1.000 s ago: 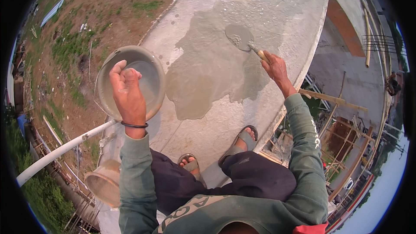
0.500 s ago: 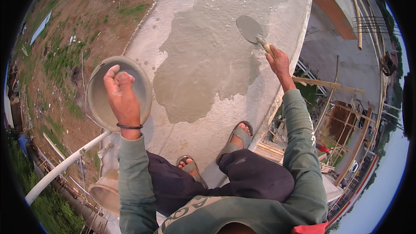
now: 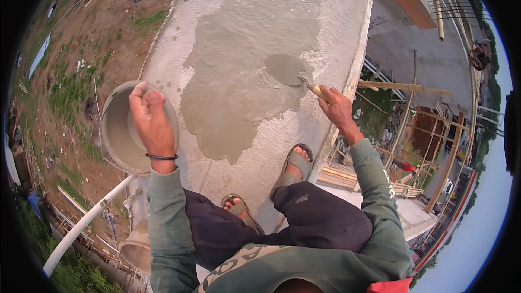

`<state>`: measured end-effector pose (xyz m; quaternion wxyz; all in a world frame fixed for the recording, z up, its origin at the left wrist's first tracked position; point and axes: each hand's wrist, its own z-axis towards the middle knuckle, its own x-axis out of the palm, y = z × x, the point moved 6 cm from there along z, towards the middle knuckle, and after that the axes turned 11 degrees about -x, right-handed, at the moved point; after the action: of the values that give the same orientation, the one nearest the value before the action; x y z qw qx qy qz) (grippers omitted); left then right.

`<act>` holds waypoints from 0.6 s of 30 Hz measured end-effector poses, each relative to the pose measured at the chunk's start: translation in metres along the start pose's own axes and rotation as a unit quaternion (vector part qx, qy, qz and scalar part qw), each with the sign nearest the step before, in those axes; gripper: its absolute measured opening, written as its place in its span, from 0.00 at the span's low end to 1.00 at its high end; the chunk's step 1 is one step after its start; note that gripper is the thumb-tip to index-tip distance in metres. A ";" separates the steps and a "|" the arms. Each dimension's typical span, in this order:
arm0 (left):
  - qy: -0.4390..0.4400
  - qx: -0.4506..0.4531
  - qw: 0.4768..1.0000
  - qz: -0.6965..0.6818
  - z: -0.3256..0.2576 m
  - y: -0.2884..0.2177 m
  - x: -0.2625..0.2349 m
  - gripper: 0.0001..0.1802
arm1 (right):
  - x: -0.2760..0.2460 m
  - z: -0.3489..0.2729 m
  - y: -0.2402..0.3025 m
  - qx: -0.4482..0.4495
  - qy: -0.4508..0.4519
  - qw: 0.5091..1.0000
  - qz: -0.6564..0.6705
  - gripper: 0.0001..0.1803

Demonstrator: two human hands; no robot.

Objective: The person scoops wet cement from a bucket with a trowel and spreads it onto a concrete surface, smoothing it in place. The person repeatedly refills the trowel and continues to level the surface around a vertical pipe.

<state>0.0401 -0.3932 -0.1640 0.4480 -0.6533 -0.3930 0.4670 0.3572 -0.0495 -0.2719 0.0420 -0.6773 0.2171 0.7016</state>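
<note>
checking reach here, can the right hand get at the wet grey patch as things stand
Likely yes: the right hand grips a trowel whose blade overlaps the wet grey patch, and nothing visible blocks the way.

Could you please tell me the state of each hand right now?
Left hand: fingers curled above the bucket; whether they grip anything cannot be told.
Right hand: closed, holding the trowel by its handle.

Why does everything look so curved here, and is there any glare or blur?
Head view: fisheye lens, so the long white pipe looks bowed and the corners go black; same view: bright glints on the wet grey mortar near the top edge; same view: the bare right hand and oval grey trowel with pale handle look reasonably sharp.
</note>
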 end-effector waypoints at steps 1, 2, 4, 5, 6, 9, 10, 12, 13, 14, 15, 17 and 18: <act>0.003 0.003 1.000 -0.003 0.000 0.000 0.002 0.22 | -0.002 -0.002 -0.014 0.030 -0.013 0.999 -0.008 0.24; 0.009 0.001 1.000 -0.003 -0.001 -0.001 0.005 0.22 | -0.003 -0.005 -0.025 0.040 -0.018 0.999 -0.010 0.23; 0.024 0.000 1.000 -0.011 -0.003 -0.002 0.012 0.21 | -0.007 -0.010 -0.041 0.066 -0.040 0.997 -0.011 0.22; 0.024 -0.001 1.000 -0.006 -0.004 -0.002 0.014 0.21 | -0.009 -0.012 -0.047 0.087 -0.075 0.993 0.013 0.22; 0.023 -0.001 1.000 -0.003 -0.005 -0.003 0.017 0.21 | -0.007 -0.016 -0.047 0.100 -0.074 0.992 0.028 0.22; 0.035 0.009 0.999 -0.003 -0.006 -0.006 0.030 0.22 | 0.000 -0.029 -0.034 0.129 -0.078 0.987 0.045 0.22; 0.042 0.014 0.999 -0.001 -0.006 -0.008 0.034 0.22 | 0.002 -0.031 -0.026 0.090 -0.048 0.994 0.039 0.22; 0.058 0.011 0.998 -0.013 -0.009 -0.009 0.043 0.21 | 0.008 -0.038 -0.016 0.043 0.032 0.998 0.042 0.22; 0.071 0.014 0.997 -0.024 -0.011 -0.010 0.048 0.21 | 0.004 -0.039 -0.016 0.033 0.015 0.999 0.030 0.22; 0.072 0.008 0.997 -0.019 -0.013 -0.011 0.051 0.21 | -0.003 -0.043 -0.023 0.072 -0.028 0.997 0.008 0.22; 0.077 0.006 0.997 -0.018 -0.015 -0.012 0.054 0.21 | -0.010 -0.045 -0.030 0.103 -0.064 0.993 -0.007 0.22; 0.086 0.005 0.996 -0.015 -0.019 -0.016 0.058 0.21 | -0.019 -0.052 -0.034 0.142 -0.121 0.981 -0.052 0.24; 0.091 0.008 0.996 -0.015 -0.022 -0.018 0.061 0.21 | -0.013 -0.055 -0.030 0.138 -0.096 0.985 -0.027 0.24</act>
<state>0.0752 -0.3357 -0.1590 0.4937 -0.6839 -0.3566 0.4018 0.4204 -0.0395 -0.2665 0.1747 -0.6005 0.2885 0.7251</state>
